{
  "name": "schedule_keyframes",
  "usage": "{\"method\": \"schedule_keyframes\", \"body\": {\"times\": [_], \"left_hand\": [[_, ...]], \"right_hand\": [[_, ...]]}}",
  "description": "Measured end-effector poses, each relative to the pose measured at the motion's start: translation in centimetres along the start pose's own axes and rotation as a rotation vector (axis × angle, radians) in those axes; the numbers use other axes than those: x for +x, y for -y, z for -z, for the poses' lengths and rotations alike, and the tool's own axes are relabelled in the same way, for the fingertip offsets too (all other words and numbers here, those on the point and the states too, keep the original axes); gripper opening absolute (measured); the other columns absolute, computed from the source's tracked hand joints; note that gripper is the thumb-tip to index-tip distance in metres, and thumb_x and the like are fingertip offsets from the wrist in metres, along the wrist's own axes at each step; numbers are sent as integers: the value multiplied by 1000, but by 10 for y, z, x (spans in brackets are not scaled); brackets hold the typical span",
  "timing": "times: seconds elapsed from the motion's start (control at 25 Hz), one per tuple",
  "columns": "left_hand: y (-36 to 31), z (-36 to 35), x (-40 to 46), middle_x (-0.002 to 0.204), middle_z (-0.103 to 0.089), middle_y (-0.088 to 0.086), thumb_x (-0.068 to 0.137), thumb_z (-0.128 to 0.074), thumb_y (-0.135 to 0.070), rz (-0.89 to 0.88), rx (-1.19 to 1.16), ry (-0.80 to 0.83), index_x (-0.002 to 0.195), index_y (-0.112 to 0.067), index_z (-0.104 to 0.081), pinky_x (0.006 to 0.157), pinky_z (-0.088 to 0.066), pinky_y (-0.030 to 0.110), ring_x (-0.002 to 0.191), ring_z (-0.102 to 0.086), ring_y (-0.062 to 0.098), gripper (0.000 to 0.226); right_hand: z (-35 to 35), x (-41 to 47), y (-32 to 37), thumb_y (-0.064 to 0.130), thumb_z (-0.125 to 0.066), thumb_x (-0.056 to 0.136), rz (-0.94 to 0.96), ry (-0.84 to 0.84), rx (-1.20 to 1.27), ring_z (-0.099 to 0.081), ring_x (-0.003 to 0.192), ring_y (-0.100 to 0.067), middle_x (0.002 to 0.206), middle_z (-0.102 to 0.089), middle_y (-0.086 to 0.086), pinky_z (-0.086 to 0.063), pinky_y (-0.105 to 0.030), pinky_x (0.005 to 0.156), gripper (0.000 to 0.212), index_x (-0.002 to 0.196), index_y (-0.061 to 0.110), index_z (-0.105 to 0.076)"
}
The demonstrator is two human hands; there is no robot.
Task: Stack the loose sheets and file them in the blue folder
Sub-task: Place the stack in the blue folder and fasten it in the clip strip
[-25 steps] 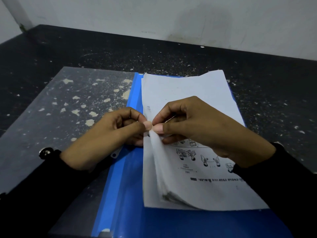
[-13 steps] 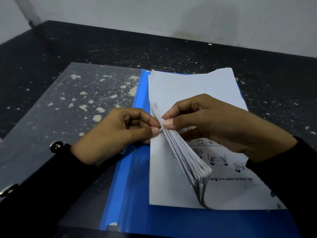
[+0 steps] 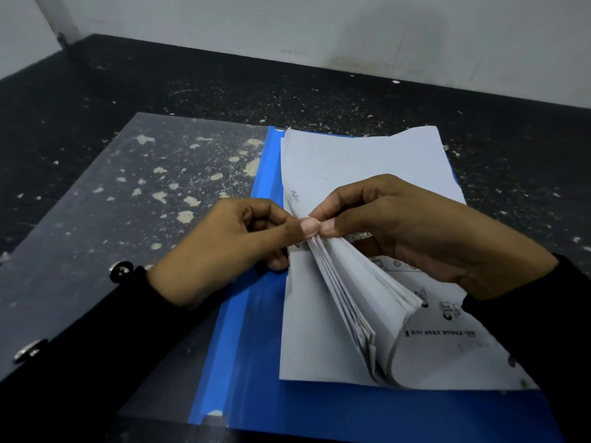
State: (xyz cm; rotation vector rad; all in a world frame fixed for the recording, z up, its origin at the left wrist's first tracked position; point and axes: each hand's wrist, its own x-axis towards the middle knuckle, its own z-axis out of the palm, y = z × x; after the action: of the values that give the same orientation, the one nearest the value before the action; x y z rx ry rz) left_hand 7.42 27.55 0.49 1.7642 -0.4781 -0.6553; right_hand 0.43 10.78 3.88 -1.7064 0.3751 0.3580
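The blue folder lies open on a dark speckled table, its clear cover spread flat to the left and its blue back panel to the right. On that back panel rests the stack of sheets, white paper with its left edge just beside the blue spine strip. The left hand and the right hand meet over the stack's left edge, thumbs touching tip to tip, and each pinches that edge between thumb and curled fingers. From the pinch a thick wad of sheets is lifted and bowed over toward the right, fanning out so that the near ends of the pages show as separate layers (the bottom sheet stays flat on the folder). A printed page lies under the right wrist, with small line drawings and a line of text that reads upside down from here; the words are too small to make out. Both forearms wear black sleeves, the left with metal snap buttons at the cuff. A pale wall rises behind the table.
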Motion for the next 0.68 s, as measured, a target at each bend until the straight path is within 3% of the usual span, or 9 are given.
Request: {"method": "schedule_keyframes", "body": {"times": [0.2,0.36,0.48,0.68], "left_hand": [[-2,6,0,56,-65,2,75,-70,-11,67,-74,77,75,-8,-66,51,-49,13,48,-60,9,4],[-2,6,0,59,-65,1,77,-68,-11,46,-51,92,74,-7,-66,56,-49,16,53,-60,10,5],[-1,7,-1,61,-64,3,78,-67,-10,30,-62,104,74,-6,-66,58,-50,17,56,-60,11,6],[-1,8,-2,64,-64,5,73,-74,-11,32,-80,143,71,-10,-65,56,-50,14,57,-60,10,10]], "right_hand": [[-2,1,2,0,-60,85,16,-57,-65,-60,66,-9,75,-67,-4,-50,-16,57,13,91,5,-70],[-4,-1,2,3,-63,85,66,-87,-142,-59,61,-2,74,-68,2,-48,-12,53,14,95,11,-69],[-6,-2,2,6,-63,85,134,-104,-238,-55,55,1,67,-65,7,-44,-10,51,12,88,17,-67],[-10,-4,2,19,-75,77,188,-125,-250,-59,56,2,68,-69,1,-43,-8,51,7,79,13,-73]]}}
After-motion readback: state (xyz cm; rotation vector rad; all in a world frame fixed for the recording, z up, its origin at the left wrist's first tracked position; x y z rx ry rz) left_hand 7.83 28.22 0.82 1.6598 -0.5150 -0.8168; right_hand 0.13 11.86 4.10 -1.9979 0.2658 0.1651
